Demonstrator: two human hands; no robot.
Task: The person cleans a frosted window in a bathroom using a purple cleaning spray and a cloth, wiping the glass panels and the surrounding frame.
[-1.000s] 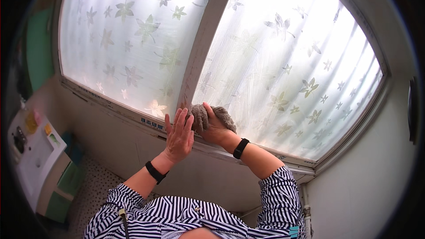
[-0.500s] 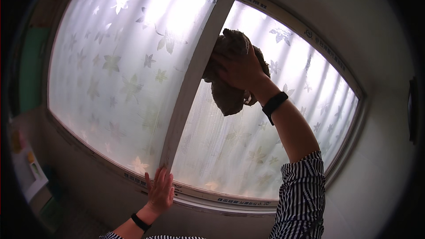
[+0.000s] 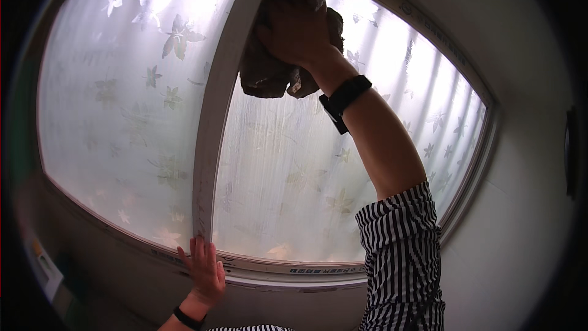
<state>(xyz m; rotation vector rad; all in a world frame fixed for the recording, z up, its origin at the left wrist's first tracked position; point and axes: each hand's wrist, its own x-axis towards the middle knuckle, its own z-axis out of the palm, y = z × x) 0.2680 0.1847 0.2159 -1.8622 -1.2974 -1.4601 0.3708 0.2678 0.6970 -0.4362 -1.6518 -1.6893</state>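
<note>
A dark, bunched-up cloth [image 3: 266,73] is pressed against the upper left part of the right window pane [image 3: 288,165], beside the middle frame bar [image 3: 211,129]. My right hand [image 3: 297,30] lies over the cloth and grips it; its fingers are partly lost in shadow. Low down, my left hand [image 3: 205,273] rests with outstretched fingers against the foot of the frame bar and holds nothing. Both panes are frosted and patterned with leaves. Faint vertical streaks run down the right pane below the cloth.
The left window pane [image 3: 122,116] fills the upper left. Along the bottom runs the window sill track [image 3: 300,273]. A pale wall [image 3: 514,239] stands to the right, with a dark object [image 3: 571,153] at its far edge. A white item [image 3: 46,273] sits at lower left.
My right hand has moved the cloth higher up the pane, along the frame bar. My left hand stays at the bar's foot. The whole view has shifted somewhat.
</note>
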